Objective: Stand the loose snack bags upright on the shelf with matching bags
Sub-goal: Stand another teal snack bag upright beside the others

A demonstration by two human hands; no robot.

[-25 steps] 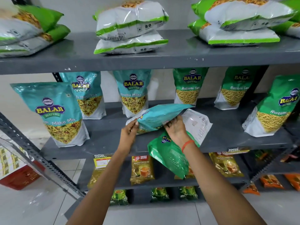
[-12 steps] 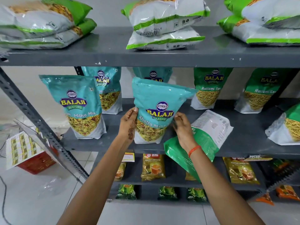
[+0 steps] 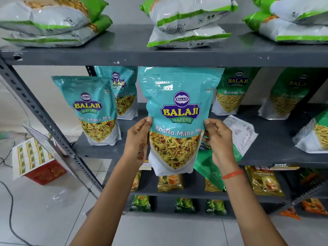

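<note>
I hold a teal Khatta Mitha Mix bag (image 3: 177,110) upright in front of the middle shelf (image 3: 99,150), its base below the shelf's front edge. My left hand (image 3: 140,139) grips its left side and my right hand (image 3: 218,137) its right side. Two matching teal bags stand upright on the shelf to the left: a front teal bag (image 3: 92,107) and a rear teal bag (image 3: 122,93). A loose green bag (image 3: 236,139) lies flat behind my right hand, hanging over the shelf edge. Green Ratlami Sev bags (image 3: 232,91) stand to the right.
The top shelf (image 3: 159,55) carries stacks of flat green-and-white bags (image 3: 188,23). Lower shelves hold small yellow packets (image 3: 264,180) and green packets (image 3: 142,203). A slanted grey upright (image 3: 40,114) runs at left, with a red crate (image 3: 46,173) and a cable on the tiled floor.
The teal bag went from lying tilted on the shelf to upright in both hands, and it now fills more of the view, lifted toward me. The camera shifted left.
</note>
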